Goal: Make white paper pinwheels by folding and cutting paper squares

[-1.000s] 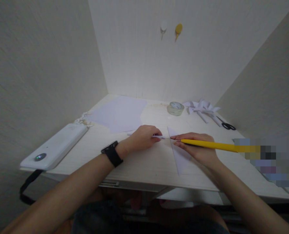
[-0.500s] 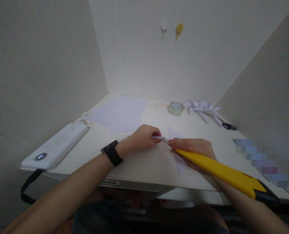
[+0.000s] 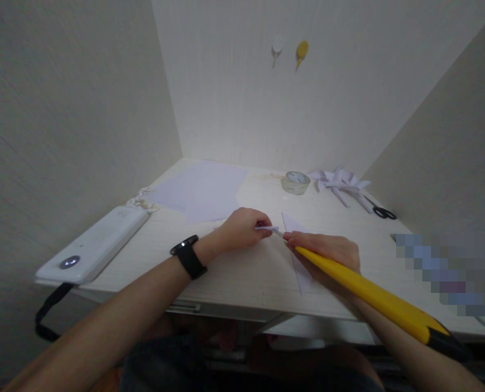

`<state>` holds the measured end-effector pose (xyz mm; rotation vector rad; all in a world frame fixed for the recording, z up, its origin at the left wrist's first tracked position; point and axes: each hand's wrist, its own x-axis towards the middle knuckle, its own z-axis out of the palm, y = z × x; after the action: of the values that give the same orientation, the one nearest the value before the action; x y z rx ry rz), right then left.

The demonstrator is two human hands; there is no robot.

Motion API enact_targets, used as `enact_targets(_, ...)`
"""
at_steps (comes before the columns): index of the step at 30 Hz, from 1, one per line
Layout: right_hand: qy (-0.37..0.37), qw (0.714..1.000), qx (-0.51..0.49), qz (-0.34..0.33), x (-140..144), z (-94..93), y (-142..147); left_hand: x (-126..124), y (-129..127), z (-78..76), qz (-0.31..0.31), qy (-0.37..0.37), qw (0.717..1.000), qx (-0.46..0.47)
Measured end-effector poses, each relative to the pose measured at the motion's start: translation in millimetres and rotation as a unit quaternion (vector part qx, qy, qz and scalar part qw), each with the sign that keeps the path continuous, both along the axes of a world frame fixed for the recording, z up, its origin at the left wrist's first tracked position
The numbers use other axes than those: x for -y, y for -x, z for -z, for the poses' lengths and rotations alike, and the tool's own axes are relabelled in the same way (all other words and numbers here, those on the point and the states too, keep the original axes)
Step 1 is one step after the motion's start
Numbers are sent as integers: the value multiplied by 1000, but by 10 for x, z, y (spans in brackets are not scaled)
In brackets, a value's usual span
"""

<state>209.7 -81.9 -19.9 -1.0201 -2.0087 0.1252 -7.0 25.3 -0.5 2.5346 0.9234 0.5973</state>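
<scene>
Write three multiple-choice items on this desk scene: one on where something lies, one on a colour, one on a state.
1. Where do the scissors lie?
A. far right of the desk, past the folded paper pieces
B. on the white device at the left
C. in the left hand

2. What colour is the long tool in the right hand?
A. red
B. yellow
C. green

3. How is the left hand?
A. flat on the loose sheets
B. lifted off the desk
C. pinched on a small paper strip

Answers:
1 A, black handles beside the folded paper pieces.
2 B, yellow body, black end.
3 C, fingertips closed on the strip.
</scene>
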Motion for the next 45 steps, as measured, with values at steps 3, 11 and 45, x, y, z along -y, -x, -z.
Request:
enact_targets(3, 17, 999, -18, -25, 1, -74, 17, -3, 6, 1, -4, -4, 1000, -6)
enact_targets(11, 79, 992, 7, -96, -40, -179, -54, -18, 13, 11, 8, 6, 1000, 0)
enact_targets(45, 99, 757, -602, 236, -610, -64, -690, 588, -327, 8, 83, -207, 971, -84)
